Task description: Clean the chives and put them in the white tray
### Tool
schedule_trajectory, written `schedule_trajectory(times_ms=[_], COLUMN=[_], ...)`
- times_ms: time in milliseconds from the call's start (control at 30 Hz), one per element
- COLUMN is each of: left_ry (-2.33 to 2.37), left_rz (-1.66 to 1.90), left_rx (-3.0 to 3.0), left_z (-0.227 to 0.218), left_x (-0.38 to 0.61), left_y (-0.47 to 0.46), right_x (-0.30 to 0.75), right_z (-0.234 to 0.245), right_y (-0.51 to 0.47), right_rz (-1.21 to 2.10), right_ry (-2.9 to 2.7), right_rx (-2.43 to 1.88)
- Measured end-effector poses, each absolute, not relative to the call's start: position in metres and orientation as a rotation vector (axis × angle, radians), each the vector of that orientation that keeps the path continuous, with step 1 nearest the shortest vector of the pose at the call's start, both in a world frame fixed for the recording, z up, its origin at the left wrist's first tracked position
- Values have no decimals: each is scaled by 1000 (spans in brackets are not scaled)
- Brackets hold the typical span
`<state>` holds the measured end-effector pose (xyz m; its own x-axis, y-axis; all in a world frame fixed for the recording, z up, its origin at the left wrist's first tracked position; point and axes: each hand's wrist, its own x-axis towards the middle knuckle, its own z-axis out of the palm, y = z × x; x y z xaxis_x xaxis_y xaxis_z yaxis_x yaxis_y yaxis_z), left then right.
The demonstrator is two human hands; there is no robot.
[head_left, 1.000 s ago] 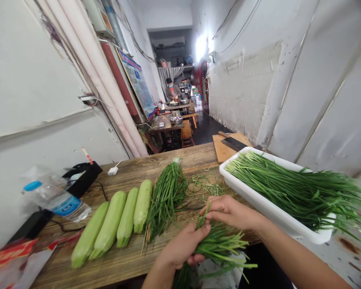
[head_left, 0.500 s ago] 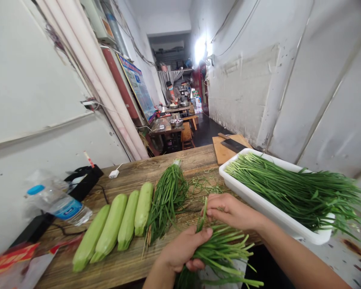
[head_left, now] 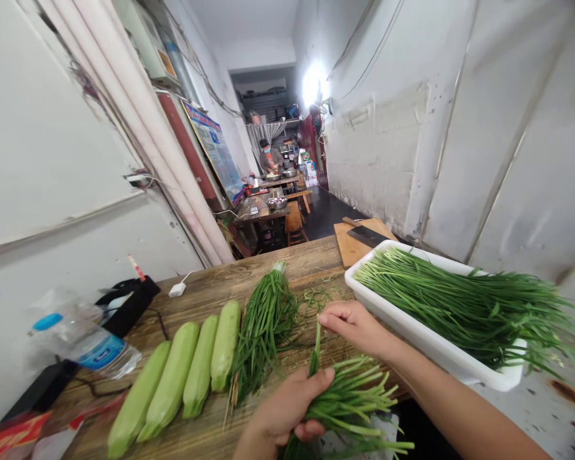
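My left hand (head_left: 287, 409) is closed around a bunch of green chives (head_left: 352, 402) at the near edge of the wooden table (head_left: 249, 287). My right hand (head_left: 354, 326) pinches the upper tip of one chive stalk standing out of that bunch. A bundle of chives (head_left: 263, 326) lies on the table just beyond my hands. To its left lie three pale green zucchini (head_left: 191, 370) side by side. A white tray (head_left: 412, 329) heaped with chives sits to the right.
A wooden cutting board with a cleaver (head_left: 364, 235) lies behind the tray. A water bottle (head_left: 84, 345), black devices with cables (head_left: 124, 300) and a red packet (head_left: 14, 434) sit at the left. A person (head_left: 268, 156) works at tables far down the corridor.
My right hand has lifted slightly up and away from the left, drawing one chive stalk upward. The view has shifted a little; the left hand keeps its hold on the bunch.
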<state>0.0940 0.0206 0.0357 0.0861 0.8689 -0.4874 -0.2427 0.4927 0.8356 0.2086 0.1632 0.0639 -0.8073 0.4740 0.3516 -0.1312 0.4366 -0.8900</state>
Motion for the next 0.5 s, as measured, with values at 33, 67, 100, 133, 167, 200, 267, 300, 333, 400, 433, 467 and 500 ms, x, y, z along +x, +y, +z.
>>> schedule_trajectory(times_ms=[33, 67, 100, 133, 167, 200, 267, 300, 333, 400, 433, 467, 500], left_ry=[1206, 1203, 1197, 1190, 1184, 1178, 1169, 1168, 1167, 1165, 1164, 1164, 1164], left_rz=[926, 927, 928, 929, 930, 931, 932, 934, 935, 940, 941, 942, 944], left_rx=[651, 648, 647, 648, 649, 648, 640, 635, 628, 614, 608, 607, 611], left_z=[36, 36, 36, 36, 36, 35, 34, 33, 33, 31, 31, 30, 31], left_x=[93, 92, 92, 91, 90, 89, 89, 89, 90, 91, 91, 92, 92], left_y=[20, 20, 20, 19, 19, 19, 19, 19, 20, 21, 22, 23, 24], right_x=[206, 203, 201, 200, 199, 200, 201, 203, 204, 204, 203, 201, 199], right_z=[62, 60, 57, 54, 52, 50, 50, 52, 55, 61, 64, 66, 67], right_y=[165, 169, 174, 179, 185, 189, 193, 192, 189, 180, 174, 170, 167], right_rz=[1248, 1129, 1051, 1020, 1027, 1064, 1186, 1266, 1369, 1633, 1766, 1874, 1944], right_ry=[-2102, -2058, -2002, -1951, -1921, -1915, -1933, -1951, -1969, -2002, -2026, -2049, -2059], right_rx=[-330, -393, -459, -518, -571, -616, -671, -657, -605, -409, -303, -234, -221])
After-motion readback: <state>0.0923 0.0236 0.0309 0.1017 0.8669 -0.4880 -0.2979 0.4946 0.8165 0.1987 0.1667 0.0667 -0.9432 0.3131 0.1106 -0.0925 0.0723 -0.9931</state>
